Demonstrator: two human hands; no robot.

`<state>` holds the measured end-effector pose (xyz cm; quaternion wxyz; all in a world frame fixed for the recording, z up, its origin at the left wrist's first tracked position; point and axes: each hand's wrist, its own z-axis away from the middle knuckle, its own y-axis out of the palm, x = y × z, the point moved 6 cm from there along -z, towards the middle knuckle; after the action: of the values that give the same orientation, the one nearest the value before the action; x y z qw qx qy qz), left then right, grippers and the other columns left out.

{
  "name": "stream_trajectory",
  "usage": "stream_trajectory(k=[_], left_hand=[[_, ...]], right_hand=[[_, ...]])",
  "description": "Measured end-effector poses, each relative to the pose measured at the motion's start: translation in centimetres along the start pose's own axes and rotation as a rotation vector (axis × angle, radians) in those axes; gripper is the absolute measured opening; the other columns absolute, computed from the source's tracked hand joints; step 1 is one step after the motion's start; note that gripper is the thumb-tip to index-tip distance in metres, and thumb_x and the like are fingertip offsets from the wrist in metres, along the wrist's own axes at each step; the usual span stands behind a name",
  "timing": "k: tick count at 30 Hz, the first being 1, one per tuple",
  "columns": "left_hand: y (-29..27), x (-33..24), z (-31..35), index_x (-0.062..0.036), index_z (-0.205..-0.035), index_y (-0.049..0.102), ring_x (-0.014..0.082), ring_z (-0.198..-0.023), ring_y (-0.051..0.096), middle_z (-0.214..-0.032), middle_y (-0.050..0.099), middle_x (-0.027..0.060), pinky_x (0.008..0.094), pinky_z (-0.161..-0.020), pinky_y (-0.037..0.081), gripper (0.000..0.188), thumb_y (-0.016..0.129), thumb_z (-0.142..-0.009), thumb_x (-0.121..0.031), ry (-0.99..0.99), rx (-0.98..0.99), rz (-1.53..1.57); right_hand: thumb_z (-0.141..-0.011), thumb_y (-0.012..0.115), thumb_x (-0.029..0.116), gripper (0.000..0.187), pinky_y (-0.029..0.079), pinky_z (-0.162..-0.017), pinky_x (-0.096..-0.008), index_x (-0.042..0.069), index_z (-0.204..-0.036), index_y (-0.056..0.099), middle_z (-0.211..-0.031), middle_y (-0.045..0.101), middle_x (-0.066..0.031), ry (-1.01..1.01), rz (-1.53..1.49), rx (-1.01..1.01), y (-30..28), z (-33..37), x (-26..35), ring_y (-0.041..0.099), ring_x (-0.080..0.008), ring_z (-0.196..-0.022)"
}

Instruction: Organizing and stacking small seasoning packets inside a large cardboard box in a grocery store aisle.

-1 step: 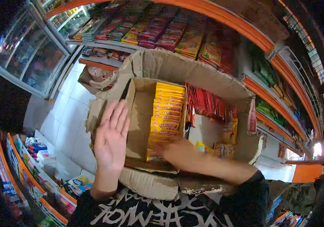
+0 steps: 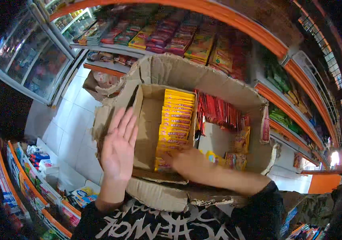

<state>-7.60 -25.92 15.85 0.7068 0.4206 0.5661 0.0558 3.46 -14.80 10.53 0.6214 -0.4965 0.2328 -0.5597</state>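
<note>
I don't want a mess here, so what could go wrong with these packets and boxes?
The yellow packets could slide into the bare left side of the inner box, where nothing props them. The right hand, blurred at their row's near end, might push some out of line. The outer box has a ragged rim that could tear further if leaned on.

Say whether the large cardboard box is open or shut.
Open: the large cardboard box has an uncovered top, exposing yellow packets and red packets.
</note>
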Motion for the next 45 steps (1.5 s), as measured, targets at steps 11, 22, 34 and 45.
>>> stream_trajectory(k=[11, 22, 34, 45], left_hand=[[10.4, -6.0, 0.5, 0.0, -0.131, 0.033, 0.0344, -0.126, 0.036, -0.136, 0.033, 0.0256, 0.0413, -0.105, 0.028, 0.052, 0.051, -0.086, -0.015, 0.361, 0.548, -1.452], [1.4, 4.6, -1.2, -0.0081, -0.139, 0.027, 0.0416, -0.131, 0.022, -0.144, 0.014, 0.0267, 0.0421, -0.106, 0.025, 0.051, 0.043, -0.093, -0.022, -0.169, 0.418, -1.762], [1.3, 3.7, -0.6, -0.0052, -0.137, 0.029, 0.0405, -0.131, 0.024, -0.139, 0.024, 0.0308, 0.0386, -0.107, 0.024, 0.046, 0.039, -0.095, -0.022, -0.145, 0.359, -1.583], [0.8, 6.4, 1.2, 0.0082, -0.116, 0.049, 0.05, -0.12, 0.035, -0.117, 0.048, 0.0321, 0.0522, -0.108, 0.017, 0.049, 0.055, -0.084, -0.028, -0.035, 0.731, -1.985]], right_hand=[[-0.083, 0.046, 0.025, 0.039, 0.017, -0.111, -0.0438, 0.017, -0.12, 0.054, -0.132, 0.045, -0.0039, -0.197, 0.507, -0.35, -0.7, -2.6, 3.4, 0.03, -0.0261, -0.13], [-0.086, 0.048, 0.029, 0.041, 0.022, -0.104, -0.0566, 0.011, -0.122, 0.057, -0.132, 0.046, -0.0112, -0.003, 0.494, 0.021, 2.7, -5.6, 1.5, 0.033, -0.0317, -0.128], [-0.08, 0.052, 0.023, 0.052, 0.025, -0.101, -0.0503, 0.005, -0.129, 0.047, -0.13, 0.044, -0.014, 0.198, 0.662, -0.067, 1.2, -7.3, -0.4, 0.036, -0.034, -0.123], [-0.085, 0.047, 0.029, 0.048, 0.022, -0.102, -0.052, 0.012, -0.13, 0.045, -0.134, 0.04, -0.0109, 0.391, 0.791, -0.04, -0.2, -8.4, -1.4, 0.029, -0.031, -0.128]])
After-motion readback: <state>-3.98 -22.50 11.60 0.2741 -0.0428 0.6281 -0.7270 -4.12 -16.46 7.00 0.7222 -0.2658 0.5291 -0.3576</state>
